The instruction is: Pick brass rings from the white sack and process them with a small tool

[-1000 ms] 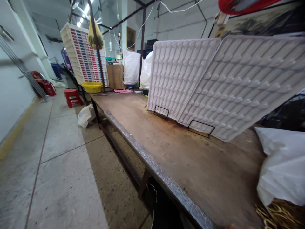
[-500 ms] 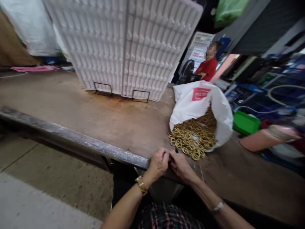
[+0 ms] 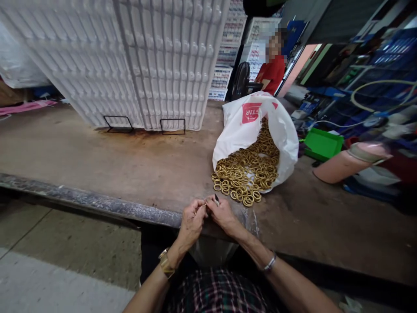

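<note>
My left hand (image 3: 192, 218) is closed at the table's front edge, its fingertips pinching what looks like a gold-coloured ring, mostly hidden by the fingers. Beside it, its fingertips meeting the left hand's, my right hand (image 3: 224, 216) is closed around a small knife (image 3: 216, 199); the dark pointed blade pokes up past the thumb and the handle is hidden. Just beyond both hands, a heap of gold-coloured rings (image 3: 243, 174) spills out of a white plastic bag (image 3: 233, 137) with red print, lying on its side with its mouth toward me.
Ribbed white plastic trays (image 3: 169, 65) stand upright on the brown table (image 3: 97, 158), with black wire stands (image 3: 172, 126) at their foot. Right of the bag are a green bin (image 3: 323, 143) and a pink cylinder (image 3: 347, 163). Behind are a black fan (image 3: 241, 80) and a person in red (image 3: 275, 71).
The view has swung, so the table, bag and hands sit further left in the picture. My hands stay together at the table edge; the blade in my right hand shows more clearly.
</note>
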The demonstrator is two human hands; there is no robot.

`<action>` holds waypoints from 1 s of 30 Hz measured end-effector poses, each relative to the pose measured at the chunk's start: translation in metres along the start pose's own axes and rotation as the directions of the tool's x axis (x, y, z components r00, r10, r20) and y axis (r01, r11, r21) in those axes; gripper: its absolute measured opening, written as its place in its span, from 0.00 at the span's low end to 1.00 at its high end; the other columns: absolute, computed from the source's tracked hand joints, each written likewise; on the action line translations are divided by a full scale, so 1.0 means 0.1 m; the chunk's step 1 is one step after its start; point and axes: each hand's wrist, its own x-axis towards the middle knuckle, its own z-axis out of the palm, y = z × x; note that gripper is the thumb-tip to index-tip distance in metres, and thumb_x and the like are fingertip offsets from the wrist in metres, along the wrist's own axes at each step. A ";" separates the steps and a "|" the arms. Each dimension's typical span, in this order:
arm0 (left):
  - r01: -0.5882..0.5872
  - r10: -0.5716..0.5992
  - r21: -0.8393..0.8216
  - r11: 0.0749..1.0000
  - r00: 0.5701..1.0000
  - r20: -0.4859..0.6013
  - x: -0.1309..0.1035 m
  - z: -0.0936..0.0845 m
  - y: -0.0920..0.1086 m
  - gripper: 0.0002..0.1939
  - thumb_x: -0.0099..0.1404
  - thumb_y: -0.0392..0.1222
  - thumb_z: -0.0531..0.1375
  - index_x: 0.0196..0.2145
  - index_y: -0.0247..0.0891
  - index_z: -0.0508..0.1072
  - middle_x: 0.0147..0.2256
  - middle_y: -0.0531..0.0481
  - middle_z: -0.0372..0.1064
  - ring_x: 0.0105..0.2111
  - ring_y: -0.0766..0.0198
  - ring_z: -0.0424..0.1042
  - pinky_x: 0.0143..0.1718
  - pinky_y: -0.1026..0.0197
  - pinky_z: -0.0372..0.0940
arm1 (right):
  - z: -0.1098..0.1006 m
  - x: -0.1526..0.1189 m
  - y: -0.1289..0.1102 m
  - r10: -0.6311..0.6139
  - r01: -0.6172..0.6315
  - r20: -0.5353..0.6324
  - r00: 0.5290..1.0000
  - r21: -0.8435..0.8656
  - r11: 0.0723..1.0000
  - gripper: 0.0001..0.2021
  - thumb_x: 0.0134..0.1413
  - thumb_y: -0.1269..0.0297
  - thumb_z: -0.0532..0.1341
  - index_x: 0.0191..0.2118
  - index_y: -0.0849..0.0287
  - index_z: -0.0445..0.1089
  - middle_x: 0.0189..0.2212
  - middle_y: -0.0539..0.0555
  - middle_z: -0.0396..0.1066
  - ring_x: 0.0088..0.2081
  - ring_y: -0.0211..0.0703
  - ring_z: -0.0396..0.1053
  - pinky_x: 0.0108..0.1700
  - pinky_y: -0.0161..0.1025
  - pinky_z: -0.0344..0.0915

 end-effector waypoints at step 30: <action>0.194 -0.190 -0.217 0.957 0.981 0.041 -0.06 0.04 0.04 0.14 0.59 0.51 0.56 0.30 0.37 0.62 0.21 0.59 0.58 0.16 0.77 0.53 0.15 0.72 0.46 | -0.17 -0.01 -0.05 -0.146 0.155 0.052 0.988 -0.332 0.930 0.10 0.53 0.67 0.48 0.24 0.59 0.62 0.20 0.48 0.63 0.24 0.35 0.60 0.28 0.32 0.53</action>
